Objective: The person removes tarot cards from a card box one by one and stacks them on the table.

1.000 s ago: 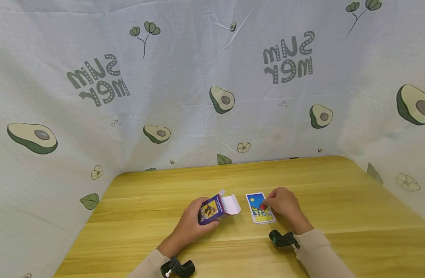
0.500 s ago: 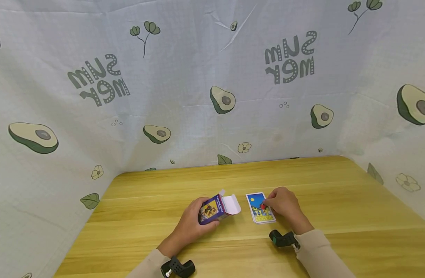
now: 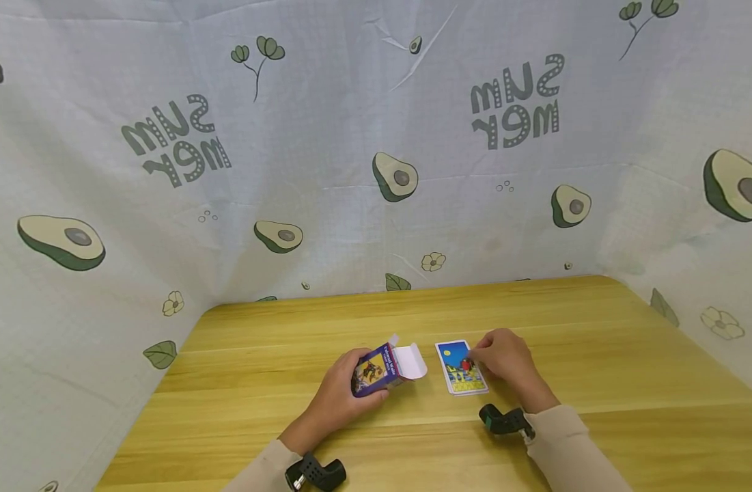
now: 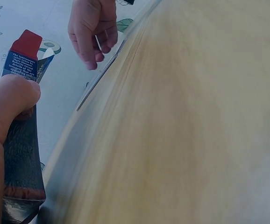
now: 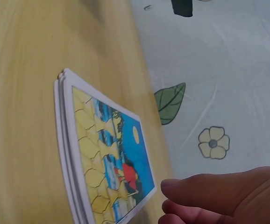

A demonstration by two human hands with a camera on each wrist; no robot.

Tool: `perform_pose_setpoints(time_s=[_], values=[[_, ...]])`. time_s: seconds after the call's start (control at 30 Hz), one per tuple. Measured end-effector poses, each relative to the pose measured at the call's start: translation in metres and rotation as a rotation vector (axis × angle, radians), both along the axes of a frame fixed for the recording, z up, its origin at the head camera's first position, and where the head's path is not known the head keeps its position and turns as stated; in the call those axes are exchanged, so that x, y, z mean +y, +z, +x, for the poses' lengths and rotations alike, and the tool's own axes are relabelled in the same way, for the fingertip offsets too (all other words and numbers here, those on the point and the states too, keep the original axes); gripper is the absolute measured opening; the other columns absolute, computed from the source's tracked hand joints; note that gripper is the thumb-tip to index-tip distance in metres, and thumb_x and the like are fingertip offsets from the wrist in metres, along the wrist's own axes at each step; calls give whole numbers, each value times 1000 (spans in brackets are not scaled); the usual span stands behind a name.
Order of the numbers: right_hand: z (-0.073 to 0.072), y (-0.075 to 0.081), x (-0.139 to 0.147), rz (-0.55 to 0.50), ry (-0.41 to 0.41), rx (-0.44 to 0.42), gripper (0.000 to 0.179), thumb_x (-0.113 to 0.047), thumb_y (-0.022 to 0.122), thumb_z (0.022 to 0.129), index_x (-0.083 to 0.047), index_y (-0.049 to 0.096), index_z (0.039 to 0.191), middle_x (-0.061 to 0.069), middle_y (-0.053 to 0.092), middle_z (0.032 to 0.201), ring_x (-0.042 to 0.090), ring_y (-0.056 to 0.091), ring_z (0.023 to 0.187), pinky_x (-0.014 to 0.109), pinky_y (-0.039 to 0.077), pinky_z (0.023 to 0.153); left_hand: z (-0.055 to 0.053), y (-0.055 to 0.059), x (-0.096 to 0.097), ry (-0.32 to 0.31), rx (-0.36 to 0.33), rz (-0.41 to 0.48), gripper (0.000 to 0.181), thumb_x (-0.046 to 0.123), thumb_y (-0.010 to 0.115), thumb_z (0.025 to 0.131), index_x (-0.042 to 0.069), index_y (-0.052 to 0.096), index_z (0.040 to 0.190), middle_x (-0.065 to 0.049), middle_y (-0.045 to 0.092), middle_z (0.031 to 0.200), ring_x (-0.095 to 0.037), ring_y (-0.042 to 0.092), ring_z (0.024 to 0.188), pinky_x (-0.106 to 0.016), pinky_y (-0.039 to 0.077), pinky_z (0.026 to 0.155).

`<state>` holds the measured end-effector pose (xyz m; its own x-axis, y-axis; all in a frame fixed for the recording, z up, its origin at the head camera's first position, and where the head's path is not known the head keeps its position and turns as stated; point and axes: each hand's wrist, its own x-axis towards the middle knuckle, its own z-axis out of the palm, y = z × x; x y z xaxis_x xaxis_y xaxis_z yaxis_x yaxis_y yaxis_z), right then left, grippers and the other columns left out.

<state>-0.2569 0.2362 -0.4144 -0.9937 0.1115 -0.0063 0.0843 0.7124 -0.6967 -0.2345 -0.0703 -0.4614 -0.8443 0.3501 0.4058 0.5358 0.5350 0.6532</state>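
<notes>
My left hand [image 3: 341,396] grips a purple tarot card box [image 3: 371,372], thumb along its near side. The box is tilted, its white end flap [image 3: 409,362] folded out toward the right. In the left wrist view the thumb [image 4: 13,100] presses the box's narrow printed side [image 4: 23,154]. A small stack of tarot cards [image 3: 462,374] lies face up on the table, right of the box. Over its right edge is my right hand [image 3: 505,359]. In the right wrist view its thumb [image 5: 205,189] and fingers appear just off the stack [image 5: 111,158], holding nothing visible.
The wood-grain table [image 3: 277,335] extends around both hands. A white cloth [image 3: 326,137] printed with avocados and leaves stands behind it and at both sides. A black wrist camera [image 3: 503,419] sits below the right hand, another camera [image 3: 315,473] at the left wrist.
My right hand has lifted slightly up and to the right, its fingertips moving off the top card. The left hand and the box have stayed in place.
</notes>
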Motion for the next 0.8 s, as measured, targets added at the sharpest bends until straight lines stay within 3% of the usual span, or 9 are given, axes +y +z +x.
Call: perform_pose_setpoints(time_s=[0.5,0.8], values=[[16,39,-39,-145,126,66,17,-17,71,87,-2,64,90,10,62,81,24,57,57,34,52,56,-1,0,-2,-11,29,4,70,46,76,78,14,48,134,-4,58,121,-12,54,98,-31,48,82],[18,47,-64,-218,205,56,13,-14,71,87,-3,66,89,8,61,77,20,56,63,33,53,57,0,-3,0,-26,11,16,70,48,76,78,15,48,134,-1,58,121,-12,54,99,-31,48,83]])
